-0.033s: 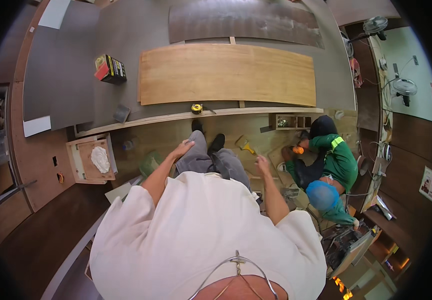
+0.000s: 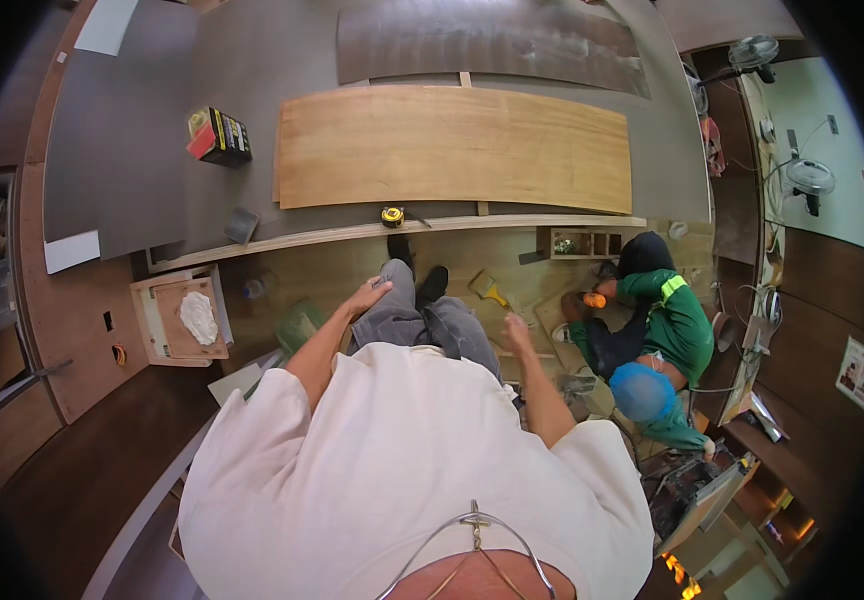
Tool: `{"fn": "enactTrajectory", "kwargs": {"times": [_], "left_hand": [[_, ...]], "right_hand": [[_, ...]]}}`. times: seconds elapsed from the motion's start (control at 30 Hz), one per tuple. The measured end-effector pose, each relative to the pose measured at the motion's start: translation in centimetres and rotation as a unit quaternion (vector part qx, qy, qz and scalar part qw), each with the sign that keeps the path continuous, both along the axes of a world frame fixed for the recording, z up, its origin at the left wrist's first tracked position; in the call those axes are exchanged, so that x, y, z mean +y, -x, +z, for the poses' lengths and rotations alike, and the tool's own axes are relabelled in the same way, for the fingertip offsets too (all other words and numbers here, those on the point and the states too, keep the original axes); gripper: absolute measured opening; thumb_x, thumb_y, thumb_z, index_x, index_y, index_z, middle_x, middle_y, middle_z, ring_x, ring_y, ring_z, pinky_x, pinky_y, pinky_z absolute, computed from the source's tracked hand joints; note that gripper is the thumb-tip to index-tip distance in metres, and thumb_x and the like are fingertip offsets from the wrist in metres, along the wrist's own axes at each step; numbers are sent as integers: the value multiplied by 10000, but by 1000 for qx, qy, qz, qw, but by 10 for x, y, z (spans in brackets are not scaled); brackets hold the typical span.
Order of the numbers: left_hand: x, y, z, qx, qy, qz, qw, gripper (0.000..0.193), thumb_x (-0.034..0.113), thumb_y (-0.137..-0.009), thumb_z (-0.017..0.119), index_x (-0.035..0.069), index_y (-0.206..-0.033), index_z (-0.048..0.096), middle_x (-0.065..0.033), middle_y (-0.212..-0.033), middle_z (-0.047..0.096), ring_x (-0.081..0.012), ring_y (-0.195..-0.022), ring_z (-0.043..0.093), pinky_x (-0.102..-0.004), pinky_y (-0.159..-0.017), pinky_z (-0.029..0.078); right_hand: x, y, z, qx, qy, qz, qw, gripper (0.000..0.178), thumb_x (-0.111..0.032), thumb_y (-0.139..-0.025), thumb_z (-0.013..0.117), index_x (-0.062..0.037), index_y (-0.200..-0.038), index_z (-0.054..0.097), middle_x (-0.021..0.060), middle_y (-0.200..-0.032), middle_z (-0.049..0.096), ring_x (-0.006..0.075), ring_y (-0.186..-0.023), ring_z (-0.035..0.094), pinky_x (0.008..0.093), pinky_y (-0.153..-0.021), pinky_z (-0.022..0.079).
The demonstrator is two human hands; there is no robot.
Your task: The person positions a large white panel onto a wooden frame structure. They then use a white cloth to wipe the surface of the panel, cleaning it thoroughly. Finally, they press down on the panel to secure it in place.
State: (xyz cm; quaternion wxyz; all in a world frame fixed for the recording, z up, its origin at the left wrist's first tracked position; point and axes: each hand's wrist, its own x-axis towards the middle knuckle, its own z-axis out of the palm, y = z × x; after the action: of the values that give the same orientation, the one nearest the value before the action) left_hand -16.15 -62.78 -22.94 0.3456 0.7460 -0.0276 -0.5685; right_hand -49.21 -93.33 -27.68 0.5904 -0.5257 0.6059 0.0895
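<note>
My left hand (image 2: pixel 368 295) rests by my left knee, over the grey trousers (image 2: pixel 392 320). Its fingers are curled around something small and greyish that I cannot make out. Out to the right of my legs is my right hand (image 2: pixel 516 330), closed and slightly blurred; what it holds, if anything, is hidden. Just ahead of it, a brush with a yellow handle (image 2: pixel 495 295) appears to lie on the floor, apart from the fingers. In front of me, a long wooden panel (image 2: pixel 452 150) lies on the dark worktable (image 2: pixel 252 205), with a yellow and black tape measure (image 2: pixel 392 216) at the near edge.
A co-worker in a green top and blue cap (image 2: pixel 642 390) crouches at right with an orange tool (image 2: pixel 594 299). Nearby stands a small wooden box (image 2: pixel 577 243). A black box (image 2: pixel 224 140) sits on the table. At left, a wooden drawer-like piece (image 2: pixel 157 320) carries a white bundle (image 2: pixel 199 319).
My right hand has shifted slightly left and toward me. The left hand stays by the knee, and the brush keeps its place.
</note>
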Motion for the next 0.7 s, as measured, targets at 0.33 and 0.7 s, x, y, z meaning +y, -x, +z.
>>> {"fn": "enactTrajectory", "kwargs": {"times": [0.33, 0.7], "left_hand": [[51, -14, 2, 340, 34, 304, 889, 873, 701, -926, 392, 25, -1479, 373, -183, -1457, 468, -299, -1355, 440, -392, -1123, 349], [-6, -65, 15, 444, -54, 340, 828, 923, 764, -912, 302, 43, -1485, 366, -185, -1437, 489, -311, -1306, 498, -419, -1092, 402]], "right_hand": [[54, -40, 3, 128, -219, 21, 967, 594, -409, -944, 553, -54, -1412, 461, 143, -1312, 534, 272, -1181, 527, 468, -934, 454], [-63, -185, 33, 146, -73, -102, 981, 717, -438, -940, 557, -22, -1488, 356, 192, -1509, 400, 291, -1380, 398, 444, -1096, 350]]}}
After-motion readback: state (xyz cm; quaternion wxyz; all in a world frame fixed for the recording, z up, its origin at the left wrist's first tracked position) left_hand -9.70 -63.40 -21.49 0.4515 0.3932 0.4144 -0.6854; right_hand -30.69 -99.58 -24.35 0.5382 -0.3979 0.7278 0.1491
